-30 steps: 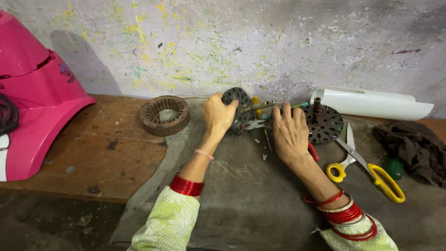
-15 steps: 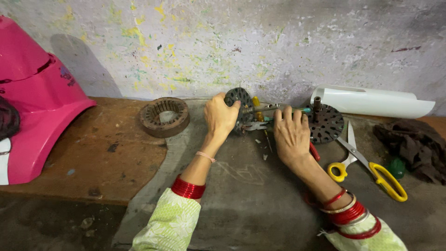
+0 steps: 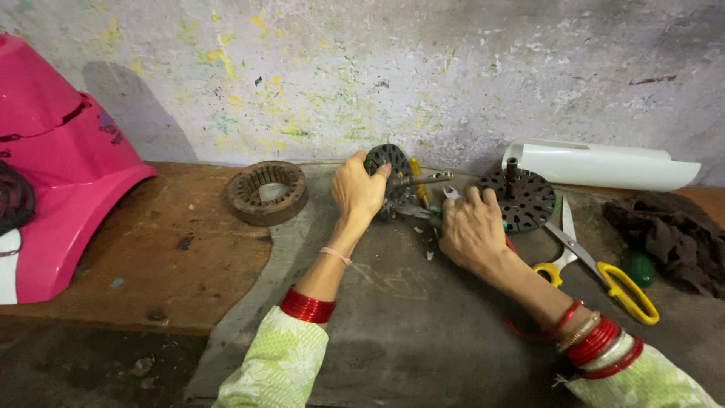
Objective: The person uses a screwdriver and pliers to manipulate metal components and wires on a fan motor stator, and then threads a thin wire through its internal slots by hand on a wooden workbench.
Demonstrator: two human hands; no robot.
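Against the paint-flecked wall, just right of the rusty brown ring-shaped metal core [image 3: 267, 193], the left hand [image 3: 359, 190] is wrapped around a dark round slotted metal rotor [image 3: 387, 162] whose steel shaft [image 3: 421, 180] points right. Right of that ring again, the right hand [image 3: 471, 230] lies curled, palm down, over small tools on the grey mat [image 3: 408, 325]; whether it grips anything I cannot tell. Judging by its look, the rotor is heavy, rigid and rough-edged, best taken by its rim or shaft.

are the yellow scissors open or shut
Open: the yellow-handled scissors lie flat on the bench with their blades spread apart, right of the right hand.
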